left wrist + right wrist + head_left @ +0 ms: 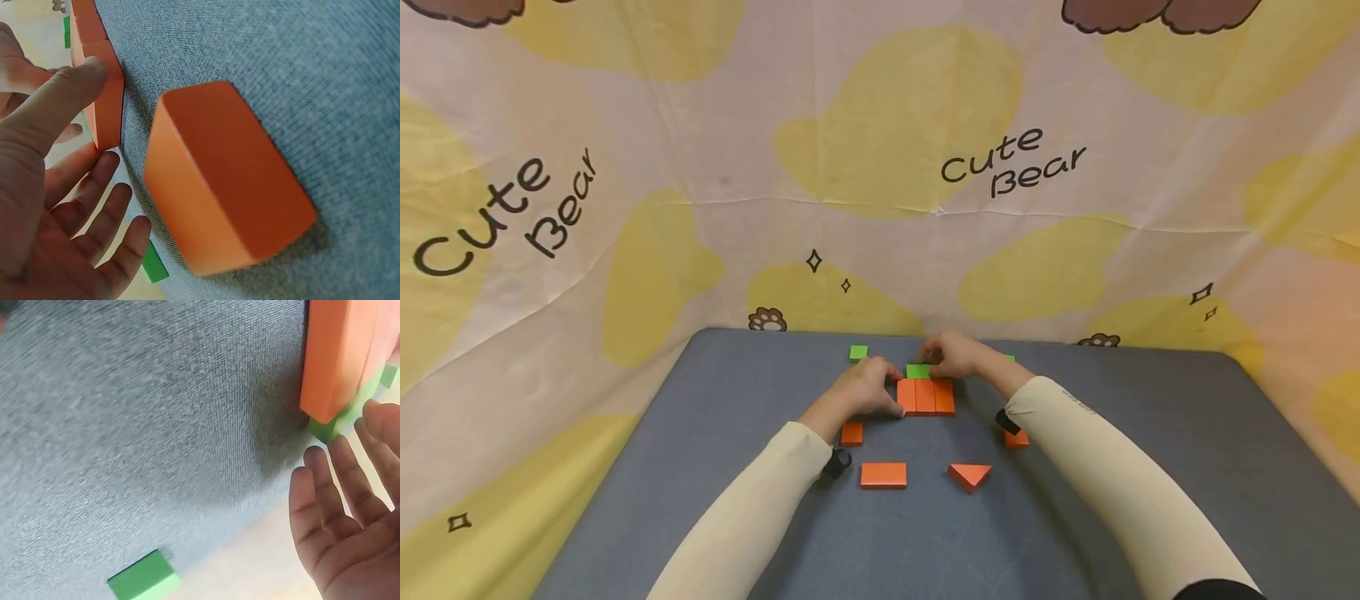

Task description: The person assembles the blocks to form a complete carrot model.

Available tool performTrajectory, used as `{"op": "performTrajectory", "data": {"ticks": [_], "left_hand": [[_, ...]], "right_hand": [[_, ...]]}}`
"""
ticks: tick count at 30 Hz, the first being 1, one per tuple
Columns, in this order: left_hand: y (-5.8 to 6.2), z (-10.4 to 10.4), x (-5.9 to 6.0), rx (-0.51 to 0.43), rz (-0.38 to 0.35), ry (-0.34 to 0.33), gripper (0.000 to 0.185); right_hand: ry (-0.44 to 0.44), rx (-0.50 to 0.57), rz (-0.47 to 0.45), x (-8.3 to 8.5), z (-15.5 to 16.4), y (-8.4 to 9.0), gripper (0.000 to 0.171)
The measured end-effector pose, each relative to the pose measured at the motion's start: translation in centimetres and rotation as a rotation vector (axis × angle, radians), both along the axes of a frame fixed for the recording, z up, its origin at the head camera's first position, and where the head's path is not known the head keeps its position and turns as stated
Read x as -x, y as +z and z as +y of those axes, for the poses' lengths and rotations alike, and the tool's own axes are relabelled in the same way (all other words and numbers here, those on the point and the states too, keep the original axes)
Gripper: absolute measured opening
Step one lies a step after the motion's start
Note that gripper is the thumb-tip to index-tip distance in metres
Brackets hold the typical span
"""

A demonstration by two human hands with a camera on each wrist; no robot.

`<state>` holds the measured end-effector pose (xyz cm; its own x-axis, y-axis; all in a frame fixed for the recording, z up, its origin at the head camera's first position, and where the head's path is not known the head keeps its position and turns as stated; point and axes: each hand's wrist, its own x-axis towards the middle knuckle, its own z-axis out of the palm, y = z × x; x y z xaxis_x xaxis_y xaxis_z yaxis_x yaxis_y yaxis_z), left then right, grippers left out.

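Note:
Three orange blocks (925,396) stand side by side in a row on the grey table (715,467). A green block (917,371) lies against their far side. My left hand (861,390) is at the row's left end. In the left wrist view its thumb (75,81) presses the end orange block (106,106) while the other fingers stay straight. My right hand (953,357) hovers at the far right of the row. Its straight fingers (331,487) sit close to the green block (325,428) beside the orange row (337,356), gripping nothing.
Loose pieces lie nearer me: an orange cube (852,432), an orange flat bar (883,475), an orange triangle (970,476) and an orange block (1017,438) under my right wrist. Another green block (858,352) sits at the back. A printed cloth (880,167) walls the table.

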<state>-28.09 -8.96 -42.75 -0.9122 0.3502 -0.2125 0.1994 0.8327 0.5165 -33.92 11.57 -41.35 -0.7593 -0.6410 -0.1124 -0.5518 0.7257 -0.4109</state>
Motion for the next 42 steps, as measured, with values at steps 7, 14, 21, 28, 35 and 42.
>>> {"op": "performTrajectory", "data": {"ticks": [7, 14, 21, 28, 35, 42], "left_hand": [[-0.3, -0.1, 0.0, -0.008, 0.017, 0.004, 0.058], [-0.5, -0.1, -0.1, -0.017, 0.024, -0.006, 0.060], [-0.5, -0.2, -0.1, -0.027, 0.018, -0.006, 0.060], [-0.5, 0.0, -0.2, -0.021, 0.018, -0.003, 0.060], [-0.5, 0.1, -0.2, -0.017, 0.014, -0.002, 0.060], [-0.4, 0.0, -0.2, -0.026, 0.016, -0.006, 0.060]], "right_hand": [[-0.036, -0.002, -0.012, -0.5, 1.8, 0.9, 0.023], [-0.063, 0.000, 0.031, -0.6, 4.7, 1.7, 0.025], [-0.114, -0.010, 0.047, -0.6, 7.4, 1.5, 0.027], [-0.141, -0.020, 0.069, -0.4, 9.6, 0.6, 0.029], [-0.142, -0.033, 0.120, -0.2, 10.9, -0.4, 0.030], [-0.120, -0.027, 0.135, 0.1, 11.1, -0.6, 0.026]]}}
